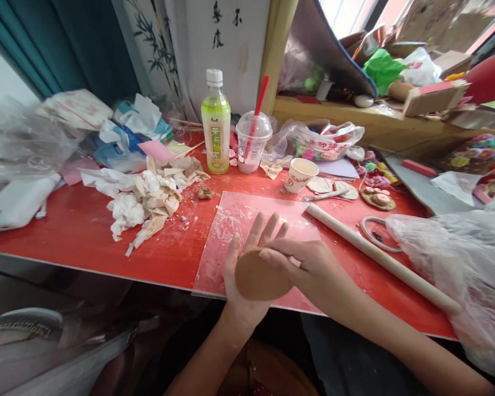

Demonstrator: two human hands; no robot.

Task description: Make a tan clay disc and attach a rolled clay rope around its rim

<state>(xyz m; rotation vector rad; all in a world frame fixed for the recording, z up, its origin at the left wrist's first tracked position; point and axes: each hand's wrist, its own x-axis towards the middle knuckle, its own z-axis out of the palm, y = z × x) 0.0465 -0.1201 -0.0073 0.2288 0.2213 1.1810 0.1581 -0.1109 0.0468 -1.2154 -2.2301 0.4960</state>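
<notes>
A flat, round brown clay disc (pixel 262 276) lies against the palm of my left hand (pixel 247 308) above the table's front edge. This palm faces up, with its fingers stretched out and apart. From the right, my right hand (pixel 309 264) closes on the disc's upper right edge, its thumb on the upper face; its fingertips are partly hidden. Beneath both hands is a clear plastic sheet (pixel 218 242) dusted with clay. To the right, a pale rolling rod (pixel 379 256) lies slantwise. Behind it are a paper cup (pixel 301 175), pale clay rounds (pixel 319 185) and a clay-smeared tool (pixel 328 194).
Crumpled tissues (pixel 148 198) and a small clay lump (pixel 205 192) lie left on the red table (pixel 86 242). A drink bottle (pixel 215 126) and lidded cup (pixel 253 143) stand behind. At right are a ring (pixel 365 228), a decorated clay piece (pixel 378 199) and a plastic bag (pixel 470 258).
</notes>
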